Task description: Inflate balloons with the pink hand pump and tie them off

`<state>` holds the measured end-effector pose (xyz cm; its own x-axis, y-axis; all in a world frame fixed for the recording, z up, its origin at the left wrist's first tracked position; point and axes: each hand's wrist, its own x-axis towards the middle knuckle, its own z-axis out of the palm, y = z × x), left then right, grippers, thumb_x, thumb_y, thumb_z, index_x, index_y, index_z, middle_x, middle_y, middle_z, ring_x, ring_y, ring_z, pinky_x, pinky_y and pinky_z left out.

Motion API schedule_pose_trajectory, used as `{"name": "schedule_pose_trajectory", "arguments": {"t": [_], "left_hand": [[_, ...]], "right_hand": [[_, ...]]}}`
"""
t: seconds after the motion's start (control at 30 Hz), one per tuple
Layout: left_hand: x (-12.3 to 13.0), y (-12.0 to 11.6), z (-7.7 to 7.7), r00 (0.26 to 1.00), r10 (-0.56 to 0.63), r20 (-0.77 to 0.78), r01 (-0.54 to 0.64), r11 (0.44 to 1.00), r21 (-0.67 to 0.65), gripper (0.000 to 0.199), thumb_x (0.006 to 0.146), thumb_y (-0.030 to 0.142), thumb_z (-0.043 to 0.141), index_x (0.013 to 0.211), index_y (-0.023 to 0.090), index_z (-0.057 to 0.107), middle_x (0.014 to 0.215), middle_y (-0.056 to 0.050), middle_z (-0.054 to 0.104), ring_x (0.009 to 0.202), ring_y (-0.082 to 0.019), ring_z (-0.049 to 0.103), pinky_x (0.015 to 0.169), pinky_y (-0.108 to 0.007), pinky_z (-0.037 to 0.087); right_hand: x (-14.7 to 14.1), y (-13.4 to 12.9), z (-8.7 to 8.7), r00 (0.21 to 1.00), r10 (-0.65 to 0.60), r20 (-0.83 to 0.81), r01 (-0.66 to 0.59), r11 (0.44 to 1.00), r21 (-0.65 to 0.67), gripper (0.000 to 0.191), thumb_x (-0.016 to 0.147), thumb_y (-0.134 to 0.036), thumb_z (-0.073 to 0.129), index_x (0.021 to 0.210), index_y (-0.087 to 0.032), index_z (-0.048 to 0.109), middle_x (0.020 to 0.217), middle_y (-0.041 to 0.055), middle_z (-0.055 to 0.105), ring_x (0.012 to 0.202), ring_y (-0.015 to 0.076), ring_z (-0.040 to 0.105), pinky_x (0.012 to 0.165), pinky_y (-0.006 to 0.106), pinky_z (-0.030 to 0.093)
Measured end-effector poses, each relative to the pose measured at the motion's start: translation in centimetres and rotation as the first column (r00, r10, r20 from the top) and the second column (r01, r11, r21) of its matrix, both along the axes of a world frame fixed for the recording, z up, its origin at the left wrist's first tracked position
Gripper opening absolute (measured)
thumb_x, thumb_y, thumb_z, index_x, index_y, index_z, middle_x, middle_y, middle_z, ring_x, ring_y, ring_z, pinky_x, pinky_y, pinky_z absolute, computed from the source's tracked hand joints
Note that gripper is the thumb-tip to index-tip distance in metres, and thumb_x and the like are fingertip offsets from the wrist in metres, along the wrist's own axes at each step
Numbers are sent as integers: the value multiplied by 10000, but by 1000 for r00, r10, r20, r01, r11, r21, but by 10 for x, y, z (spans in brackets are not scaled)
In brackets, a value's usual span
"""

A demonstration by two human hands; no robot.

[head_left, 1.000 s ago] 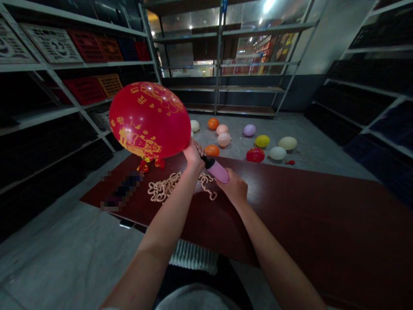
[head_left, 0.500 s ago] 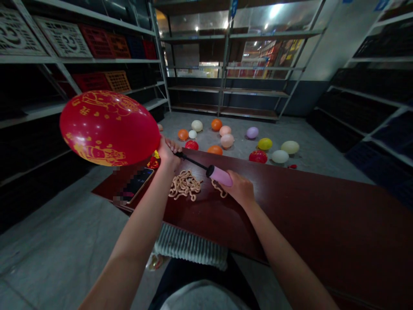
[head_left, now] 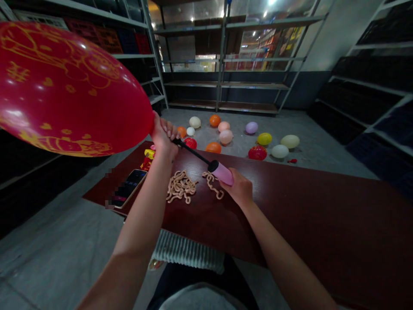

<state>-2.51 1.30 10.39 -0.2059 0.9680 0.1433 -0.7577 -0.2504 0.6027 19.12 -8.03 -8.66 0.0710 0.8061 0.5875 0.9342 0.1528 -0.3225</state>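
Observation:
A large red balloon point(head_left: 80, 99) with yellow printed figures fills the upper left and runs past the frame's edge. My left hand point(head_left: 164, 135) is closed round its neck and the black end of a balloon pump point(head_left: 222, 172); the neck itself is hidden by the fingers. The pump's black rod shows between my hands. My right hand point(head_left: 239, 187) is wrapped round the pump's pink body. Below the pump, a heap of beige squiggly strands point(head_left: 182, 187) lies on the brown table point(head_left: 290, 206), with a few more strands point(head_left: 213, 185) beside it.
On the table's left lie a phone point(head_left: 130, 187) and red and yellow packets point(head_left: 147, 159). Several inflated balloons, among them a yellow balloon point(head_left: 264, 138) and an orange balloon point(head_left: 213, 147), rest on the floor beyond. Metal shelves point(head_left: 251, 85) stand behind. A grey ribbed cloth point(head_left: 190, 252) hangs below the near edge.
The red balloon has grown larger and reaches beyond the left edge. My left hand has shifted slightly up and left; the pump rod is still partly drawn out.

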Motion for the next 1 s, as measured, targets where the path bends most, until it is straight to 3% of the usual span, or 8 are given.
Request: {"name": "schedule_pose_trajectory", "arguments": {"t": [0.1, 0.17, 0.33, 0.47, 0.6, 0.87, 1.0], "left_hand": [[33, -1, 5, 998, -61, -15, 62, 998, 30, 546, 996, 469, 412, 561, 202, 218, 403, 68, 182, 327, -67, 154, 358, -235, 171], [58, 0, 1, 995, -92, -29, 92, 996, 16, 540, 983, 493, 424, 568, 205, 231, 411, 74, 178, 326, -66, 147, 358, -239, 158], [113, 2, -34, 985, -140, -102, 141, 990, -2, 534, 980, 452, 460, 550, 202, 267, 388, 73, 209, 297, -70, 177, 341, -237, 144], [130, 0, -56, 983, -160, -85, 160, 987, -11, 542, 989, 434, 447, 532, 200, 274, 376, 71, 208, 276, -67, 186, 330, -236, 138], [114, -1, -67, 989, -146, -29, 145, 989, -34, 546, 969, 457, 482, 538, 194, 275, 389, 75, 214, 275, -64, 202, 331, -230, 149], [47, -8, -85, 999, -7, 47, 17, 978, -207, 545, 1015, 353, 377, 515, 179, 252, 378, 65, 215, 292, -62, 205, 363, -218, 192], [14, -10, -89, 996, 44, 76, -26, 973, -228, 569, 1021, 391, 347, 508, 176, 229, 371, 63, 204, 303, -62, 193, 371, -215, 199]], "right_hand": [[3, 0, 1, 997, -35, -72, 35, 999, -4, 438, 780, -477, 661, 1129, -214, 617, 912, 53, 731, 775, 219, 677, 641, 285, 407], [3, 1, 1, 991, -63, -118, 63, 998, -5, 427, 783, -490, 652, 1110, -218, 619, 888, 46, 730, 759, 218, 676, 626, 281, 397], [4, 3, 1, 975, -122, -186, 124, 992, -3, 422, 802, -531, 617, 1085, -219, 616, 864, 34, 725, 729, 210, 669, 606, 273, 372], [6, 3, 1, 970, -164, -181, 167, 986, -1, 415, 797, -530, 621, 1076, -223, 617, 874, 33, 724, 732, 208, 666, 602, 271, 356], [5, 2, 2, 984, -142, -111, 142, 990, -6, 421, 786, -514, 636, 1091, -224, 619, 898, 34, 729, 747, 202, 663, 600, 271, 342], [-8, 0, 2, 992, 19, 128, -18, 1000, -5, 431, 824, -508, 608, 1121, -197, 628, 930, 69, 725, 772, 184, 644, 635, 271, 338], [-9, -4, 3, 966, 44, 257, -44, 999, -4, 473, 839, -566, 588, 1121, -189, 625, 898, 66, 714, 740, 188, 628, 638, 284, 329]]}}
